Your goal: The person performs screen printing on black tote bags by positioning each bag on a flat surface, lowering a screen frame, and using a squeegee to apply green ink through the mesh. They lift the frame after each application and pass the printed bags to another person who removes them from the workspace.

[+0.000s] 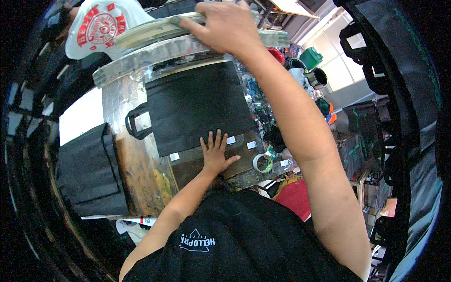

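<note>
A black fabric bag (197, 103) lies flat on the worn wooden board, its loop handle (137, 121) sticking out to the left. My left hand (214, 154) rests palm down at the bag's near edge, fingers spread over the fabric. Above the far side, my right hand (229, 27) grips a paint-stained wooden frame (188, 50), with the thumb along its near side. The fingers on the frame's far side are partly hidden. Small white pads (231, 140) sit along the board near the bag's close edge.
Another black bag (89, 174) lies at the left. A tape roll (262, 163) stands right of my left hand. Open paint cans (317, 78) and a green container (310, 58) crowd the far right. Beyond the frame is a white shirt (124, 14) with red print.
</note>
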`<act>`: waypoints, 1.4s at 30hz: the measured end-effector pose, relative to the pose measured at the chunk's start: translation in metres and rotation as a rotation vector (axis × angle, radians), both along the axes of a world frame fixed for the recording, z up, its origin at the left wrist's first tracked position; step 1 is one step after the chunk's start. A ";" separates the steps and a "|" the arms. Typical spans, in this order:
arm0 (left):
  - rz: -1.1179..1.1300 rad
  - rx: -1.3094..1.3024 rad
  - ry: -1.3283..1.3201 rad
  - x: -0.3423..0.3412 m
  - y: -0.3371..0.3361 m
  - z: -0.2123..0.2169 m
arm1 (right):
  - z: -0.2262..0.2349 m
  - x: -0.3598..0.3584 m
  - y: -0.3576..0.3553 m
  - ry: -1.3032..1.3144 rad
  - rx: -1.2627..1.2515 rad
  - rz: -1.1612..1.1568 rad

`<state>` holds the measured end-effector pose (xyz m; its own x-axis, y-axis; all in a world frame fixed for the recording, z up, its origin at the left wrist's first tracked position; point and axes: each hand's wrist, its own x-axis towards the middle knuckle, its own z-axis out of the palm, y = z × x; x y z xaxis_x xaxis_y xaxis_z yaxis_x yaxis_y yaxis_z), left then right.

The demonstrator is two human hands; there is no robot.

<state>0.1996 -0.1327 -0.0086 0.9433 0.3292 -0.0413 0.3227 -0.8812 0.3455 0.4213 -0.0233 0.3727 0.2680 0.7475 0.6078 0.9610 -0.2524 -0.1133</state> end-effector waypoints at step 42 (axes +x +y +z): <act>0.993 -1.856 -0.653 -0.153 0.088 0.053 | -0.273 -0.052 -0.078 -0.005 -0.506 0.035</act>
<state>0.0461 -0.0449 0.0449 0.5526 0.5489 -0.6272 -0.1477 0.8051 0.5745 0.3695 -0.1010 0.0995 0.2350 0.9573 0.1686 0.9702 -0.2417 0.0198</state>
